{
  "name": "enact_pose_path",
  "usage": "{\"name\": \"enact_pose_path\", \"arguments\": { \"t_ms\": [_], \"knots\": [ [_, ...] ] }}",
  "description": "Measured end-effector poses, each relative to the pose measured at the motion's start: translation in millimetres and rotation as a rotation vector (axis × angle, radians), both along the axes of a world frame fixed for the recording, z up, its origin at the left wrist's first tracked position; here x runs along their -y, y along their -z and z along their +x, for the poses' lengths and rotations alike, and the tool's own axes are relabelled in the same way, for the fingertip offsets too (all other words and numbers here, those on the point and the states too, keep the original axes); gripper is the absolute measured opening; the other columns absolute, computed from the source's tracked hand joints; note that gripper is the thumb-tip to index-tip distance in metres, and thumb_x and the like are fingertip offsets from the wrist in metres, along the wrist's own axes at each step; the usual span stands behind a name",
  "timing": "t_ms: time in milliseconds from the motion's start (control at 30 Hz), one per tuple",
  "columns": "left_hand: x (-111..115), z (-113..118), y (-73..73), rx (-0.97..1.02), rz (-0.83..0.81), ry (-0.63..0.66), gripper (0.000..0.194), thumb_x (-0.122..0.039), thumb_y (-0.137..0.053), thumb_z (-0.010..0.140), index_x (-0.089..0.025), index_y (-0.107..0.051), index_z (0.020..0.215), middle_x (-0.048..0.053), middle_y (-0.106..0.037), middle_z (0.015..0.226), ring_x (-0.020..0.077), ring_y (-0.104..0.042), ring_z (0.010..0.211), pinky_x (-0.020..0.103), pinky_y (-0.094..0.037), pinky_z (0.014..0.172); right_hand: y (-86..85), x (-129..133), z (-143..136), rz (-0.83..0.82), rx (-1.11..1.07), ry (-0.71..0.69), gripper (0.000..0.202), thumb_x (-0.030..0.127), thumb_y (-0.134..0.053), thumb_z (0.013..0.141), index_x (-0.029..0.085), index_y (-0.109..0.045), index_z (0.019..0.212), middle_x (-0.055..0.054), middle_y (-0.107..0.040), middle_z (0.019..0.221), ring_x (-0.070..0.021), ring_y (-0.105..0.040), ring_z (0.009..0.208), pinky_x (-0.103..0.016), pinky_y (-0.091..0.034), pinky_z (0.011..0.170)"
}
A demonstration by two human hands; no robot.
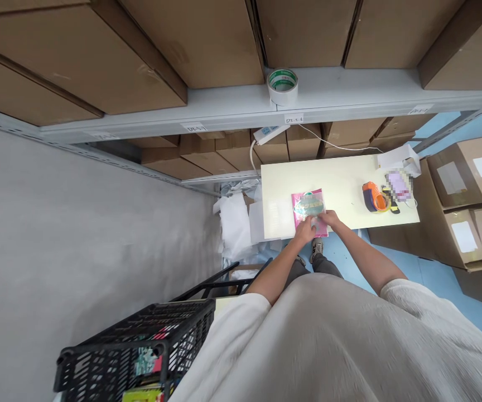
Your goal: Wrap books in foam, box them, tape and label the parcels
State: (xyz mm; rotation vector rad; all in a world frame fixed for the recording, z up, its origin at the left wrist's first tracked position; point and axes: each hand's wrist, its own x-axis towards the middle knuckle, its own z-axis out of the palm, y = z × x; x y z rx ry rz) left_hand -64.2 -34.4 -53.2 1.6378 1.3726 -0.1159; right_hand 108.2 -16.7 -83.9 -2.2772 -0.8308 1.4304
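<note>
A flat pink packet [317, 196] with a green oval label and a shiny, plastic-looking surface lies at the front part of the cream table. My left hand [306, 229] grips its lower edge, the thumb over the top face. On the packet's right edge, my right hand [329, 218] pinches the side, fingers closed. What my fingertips hold exactly is too small to make out. Right of my hands stands an orange and dark blue tape dispenser [374, 197], apart from both. A blurred, pale purple phone-like object [399, 185] lies beyond it.
The cream table [274, 184] stands below a metal shelf [224, 106] bearing cardboard boxes [308, 33] and a tape roll [283, 86]. A power strip [271, 134] hangs behind. Open cartons [471, 173] stack at right. A black crate [111, 357] sits lower left; white wrapping [236, 220] lies left.
</note>
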Motion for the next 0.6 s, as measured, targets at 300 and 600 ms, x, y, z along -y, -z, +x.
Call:
{"name": "enact_pose_path", "arguments": {
  "t_ms": [300,600],
  "knots": [
    [-8,-11,-17.5,0.293,-0.083,-0.335,0.039,-0.055,-0.061,0.107,-0.023,-0.060,0.130,0.016,-0.074,0.141,0.0289,-0.073,0.126,0.037,-0.055,0.105,-30.3,13,-17,0.058,-0.200,0.032,0.060,0.067,-0.052,0.104,0.015,-0.083,0.104,-0.016,-0.083,0.112,-0.0288,-0.077,0.102,-0.034,-0.062,0.085],
    [-18,-57,-41.2,0.210,0.017,-0.411,0.027,-0.038,-0.077,0.094,-0.025,-0.056,0.104,0.002,-0.074,0.097,0.0212,-0.071,0.091,0.029,-0.050,0.080,-59.7,11,-57,0.102,-0.552,-0.026,0.085,0.086,-0.031,0.104,0.020,-0.081,0.122,-0.015,-0.079,0.129,-0.0266,-0.074,0.108,-0.035,-0.061,0.090]
  ]
}}
